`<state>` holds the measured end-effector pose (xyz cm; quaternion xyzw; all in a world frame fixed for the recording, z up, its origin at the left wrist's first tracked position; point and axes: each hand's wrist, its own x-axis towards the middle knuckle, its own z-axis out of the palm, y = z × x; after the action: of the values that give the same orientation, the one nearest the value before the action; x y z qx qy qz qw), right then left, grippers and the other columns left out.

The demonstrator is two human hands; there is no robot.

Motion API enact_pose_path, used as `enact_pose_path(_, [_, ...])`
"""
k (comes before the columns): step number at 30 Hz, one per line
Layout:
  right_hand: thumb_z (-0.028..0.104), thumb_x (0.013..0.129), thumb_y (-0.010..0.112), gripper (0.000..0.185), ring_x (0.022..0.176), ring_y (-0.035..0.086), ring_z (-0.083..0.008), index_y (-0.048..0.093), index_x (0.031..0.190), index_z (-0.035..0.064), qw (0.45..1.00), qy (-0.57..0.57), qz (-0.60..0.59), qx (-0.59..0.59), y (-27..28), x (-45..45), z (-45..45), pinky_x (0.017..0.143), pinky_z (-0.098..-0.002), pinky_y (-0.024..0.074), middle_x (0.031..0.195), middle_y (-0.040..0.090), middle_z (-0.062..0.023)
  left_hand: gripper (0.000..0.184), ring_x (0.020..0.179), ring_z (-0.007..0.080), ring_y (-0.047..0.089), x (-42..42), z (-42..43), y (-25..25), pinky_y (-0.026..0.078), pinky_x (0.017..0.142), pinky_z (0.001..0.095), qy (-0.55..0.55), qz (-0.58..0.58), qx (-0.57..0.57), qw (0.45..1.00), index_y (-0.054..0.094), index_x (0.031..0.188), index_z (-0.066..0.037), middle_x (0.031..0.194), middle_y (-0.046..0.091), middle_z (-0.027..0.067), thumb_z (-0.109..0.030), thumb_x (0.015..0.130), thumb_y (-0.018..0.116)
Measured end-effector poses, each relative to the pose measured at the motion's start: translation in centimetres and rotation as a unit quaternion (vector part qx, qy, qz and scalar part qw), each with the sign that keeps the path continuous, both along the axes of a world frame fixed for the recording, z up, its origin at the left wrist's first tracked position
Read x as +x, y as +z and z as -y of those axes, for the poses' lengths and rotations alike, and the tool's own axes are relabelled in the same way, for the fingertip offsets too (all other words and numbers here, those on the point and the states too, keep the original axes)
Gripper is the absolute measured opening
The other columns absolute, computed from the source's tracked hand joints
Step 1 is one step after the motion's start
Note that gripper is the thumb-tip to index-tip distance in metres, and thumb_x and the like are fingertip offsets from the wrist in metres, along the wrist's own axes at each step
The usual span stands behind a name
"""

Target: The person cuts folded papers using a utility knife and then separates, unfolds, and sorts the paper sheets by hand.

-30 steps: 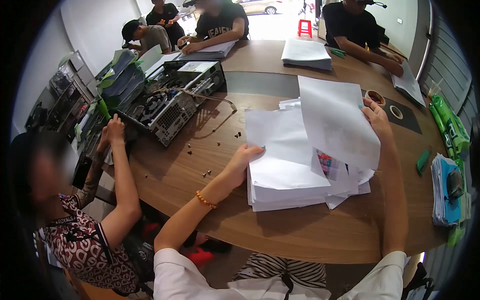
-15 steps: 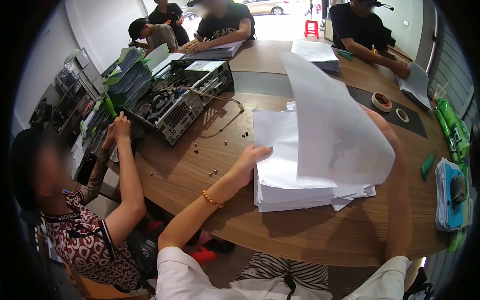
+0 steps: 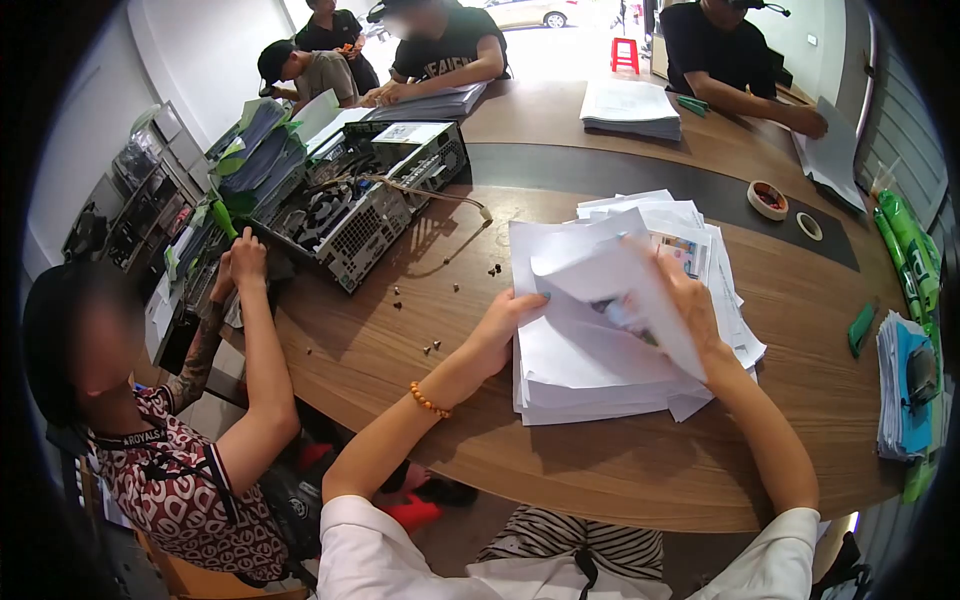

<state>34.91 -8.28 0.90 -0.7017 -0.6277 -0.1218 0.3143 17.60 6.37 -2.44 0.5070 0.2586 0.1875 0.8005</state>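
A pile of white paper sheets (image 3: 565, 398) lies on the table in front of me, its edges uneven. My left hand (image 3: 500, 328) grips the pile's left edge, thumb pressed on the upper sheets. On the right, my right hand (image 3: 688, 300) is closed on a sheet of paper (image 3: 668, 322), which is bent up, smeared by motion and shows blurred colour print. Behind that hand, a page with a coloured print (image 3: 682, 252) shows on the skewed sheets at the back of the pile.
An opened computer case (image 3: 365, 215) stands at left, with small screws (image 3: 432, 347) scattered before it. Tape rolls (image 3: 767, 200), a green stapler-like item (image 3: 861, 330) and another paper stack (image 3: 632, 108) lie beyond or to the right. Nearby, a co-worker's hands (image 3: 245, 258) hold something green.
The raised sheet has come down and right, and my right hand, mostly hidden behind it before, now shows over the pile. My left hand stays at the left edge.
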Motion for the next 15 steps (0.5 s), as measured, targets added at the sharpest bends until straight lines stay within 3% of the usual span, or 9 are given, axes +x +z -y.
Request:
enact_pose_path(3, [0.01,0.078,0.053,0.041,0.053,0.058,-0.0188,0.048,0.116,0.026,0.985,-0.043,0.165,-0.029,-0.6,-0.5,-0.3,0.049,-0.0291,0.0513,0.085,0.046,-0.0125,0.032,0.089,0.0179,0.058,0.1,0.0,-0.1,0.047,0.077,0.029,0.001,-0.006,0.006,1.0,0.046,0.107,0.002,0.101,0.057,0.0113,-0.016,0.081,0.051])
enact_pose_path(6, [0.002,0.076,0.05,0.046,0.053,0.057,-0.0165,0.05,0.116,0.0268,0.981,-0.011,0.191,-0.022,-1.5,-0.3,-0.5,0.049,-0.0262,0.0518,0.086,0.043,-0.0102,0.032,0.089,0.0176,0.058,0.0,0.3,0.4,0.047,0.076,0.0288,0.011,-0.017,-0.001,1.0,0.045,0.109,0.001,0.101,0.057,0.0109,-0.018,0.083,0.049])
enact_pose_path(8, [0.003,0.076,0.05,0.045,0.053,0.057,-0.0163,0.052,0.115,0.0263,0.981,-0.012,0.189,-0.028,-1.6,-0.4,-0.4,0.049,-0.0259,0.0516,0.087,0.042,-0.0101,0.037,0.091,0.0176,0.056,0.0,0.3,0.2,0.046,0.079,0.0297,-0.002,-0.027,0.025,0.999,0.044,0.113,0.001,0.105,0.055,0.0116,-0.024,0.086,0.046])
enact_pose_path(13, [0.003,0.076,0.05,0.042,0.053,0.057,-0.0155,0.053,0.113,0.0239,0.981,0.0,0.188,-0.035,-2.1,-0.4,-0.4,0.05,-0.025,0.0515,0.087,0.042,-0.0098,0.05,0.098,0.0182,0.053,0.3,0.9,1.7,0.043,0.084,0.0308,0.012,0.057,-0.082,0.995,0.04,0.119,0.0,0.11,0.052,0.0124,-0.039,0.087,0.041])
enact_pose_path(15, [0.003,0.076,0.05,0.043,0.052,0.057,-0.0153,0.052,0.114,0.0226,0.979,-0.002,0.199,-0.035,-2.2,-0.4,-0.5,0.049,-0.0246,0.051,0.086,0.041,-0.0097,0.049,0.097,0.0178,0.054,0.1,1.1,2.2,0.044,0.083,0.0302,0.003,0.031,-0.067,0.997,0.041,0.118,0.0,0.109,0.052,0.0123,-0.037,0.086,0.044])
